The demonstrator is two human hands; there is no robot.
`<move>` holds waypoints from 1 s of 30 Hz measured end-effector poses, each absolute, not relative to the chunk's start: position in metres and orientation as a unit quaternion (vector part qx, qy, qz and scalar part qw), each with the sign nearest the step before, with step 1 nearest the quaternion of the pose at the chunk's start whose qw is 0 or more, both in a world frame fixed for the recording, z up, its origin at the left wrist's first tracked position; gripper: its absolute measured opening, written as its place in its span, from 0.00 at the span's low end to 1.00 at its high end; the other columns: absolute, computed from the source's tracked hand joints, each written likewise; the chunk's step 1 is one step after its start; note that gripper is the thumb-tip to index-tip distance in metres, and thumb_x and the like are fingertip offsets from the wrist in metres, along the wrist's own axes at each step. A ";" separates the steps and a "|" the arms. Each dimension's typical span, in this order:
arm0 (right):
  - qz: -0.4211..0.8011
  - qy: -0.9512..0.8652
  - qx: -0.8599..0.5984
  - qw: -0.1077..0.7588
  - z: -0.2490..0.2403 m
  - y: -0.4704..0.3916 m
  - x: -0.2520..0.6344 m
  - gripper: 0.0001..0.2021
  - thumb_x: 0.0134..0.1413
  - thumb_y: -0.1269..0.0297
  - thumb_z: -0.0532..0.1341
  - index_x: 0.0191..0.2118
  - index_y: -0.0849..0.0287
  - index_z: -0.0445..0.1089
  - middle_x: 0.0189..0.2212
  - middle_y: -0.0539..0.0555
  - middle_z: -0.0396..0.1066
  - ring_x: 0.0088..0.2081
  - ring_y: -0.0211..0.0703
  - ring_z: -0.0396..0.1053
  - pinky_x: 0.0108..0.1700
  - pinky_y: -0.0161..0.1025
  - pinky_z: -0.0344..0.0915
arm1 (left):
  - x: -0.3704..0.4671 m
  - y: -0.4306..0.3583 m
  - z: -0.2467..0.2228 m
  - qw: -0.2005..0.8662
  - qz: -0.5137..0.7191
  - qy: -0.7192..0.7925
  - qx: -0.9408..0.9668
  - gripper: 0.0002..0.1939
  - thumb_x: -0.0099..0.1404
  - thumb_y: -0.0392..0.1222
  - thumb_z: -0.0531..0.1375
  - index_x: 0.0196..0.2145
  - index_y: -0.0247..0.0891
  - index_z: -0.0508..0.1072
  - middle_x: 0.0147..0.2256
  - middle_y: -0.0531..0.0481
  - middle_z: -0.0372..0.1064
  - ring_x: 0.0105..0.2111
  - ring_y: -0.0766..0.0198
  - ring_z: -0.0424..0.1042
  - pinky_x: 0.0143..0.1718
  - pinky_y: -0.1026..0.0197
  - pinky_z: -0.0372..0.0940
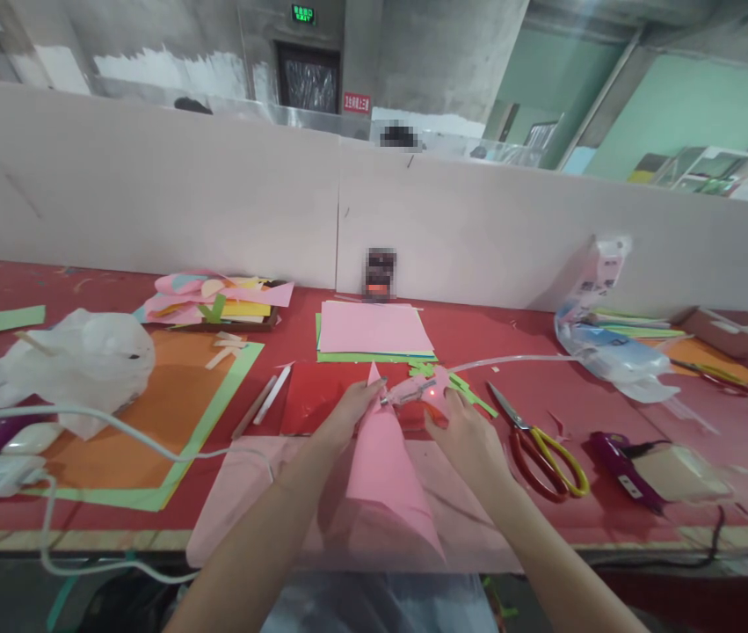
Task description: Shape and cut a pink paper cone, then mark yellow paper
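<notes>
Left forearm (274, 519): extended from the near left edge, angled far and right. Left hand (355, 403): back partly upward, fingers directed far and right, grip closed. Right forearm (551, 536): extended from the near right, angled far and left. Right hand (472, 432): back upward, fingers curled, thumb directed left, grip closed. Both wrists: approximately in line with the forearms. Hands: near each other, not touching.
</notes>
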State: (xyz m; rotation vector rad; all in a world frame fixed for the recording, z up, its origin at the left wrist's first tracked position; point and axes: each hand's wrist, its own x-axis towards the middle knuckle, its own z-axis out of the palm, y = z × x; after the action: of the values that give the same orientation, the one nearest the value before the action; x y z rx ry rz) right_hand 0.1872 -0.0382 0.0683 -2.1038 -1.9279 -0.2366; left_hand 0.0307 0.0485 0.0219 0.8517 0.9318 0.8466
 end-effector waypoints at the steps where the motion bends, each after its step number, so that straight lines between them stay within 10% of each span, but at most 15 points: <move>1: -0.081 -0.668 -0.726 0.141 0.069 -0.038 0.187 0.11 0.52 0.61 0.53 0.40 0.61 0.61 0.30 0.55 0.69 0.31 0.43 0.68 0.26 0.34 0.53 | 0.031 0.048 0.023 0.731 0.380 0.419 0.381 0.19 0.49 0.53 0.61 0.23 0.30 0.71 0.19 0.44 0.70 0.19 0.64 0.68 0.24 0.63 0.61; 30: -0.068 -0.677 -0.721 0.130 0.081 -0.045 0.181 0.12 0.56 0.68 0.50 0.46 0.63 0.58 0.42 0.60 0.66 0.39 0.45 0.68 0.32 0.36 0.59 | 0.023 0.042 0.029 0.749 0.352 0.377 0.417 0.23 0.53 0.56 0.57 0.25 0.29 0.75 0.24 0.42 0.71 0.20 0.66 0.66 0.25 0.64 0.61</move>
State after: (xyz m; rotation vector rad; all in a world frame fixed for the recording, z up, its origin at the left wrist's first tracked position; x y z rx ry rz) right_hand 0.1812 -0.0450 0.0812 -2.0964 -1.9666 -0.1971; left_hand 0.0232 0.0422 0.0294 0.9108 0.8242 0.7704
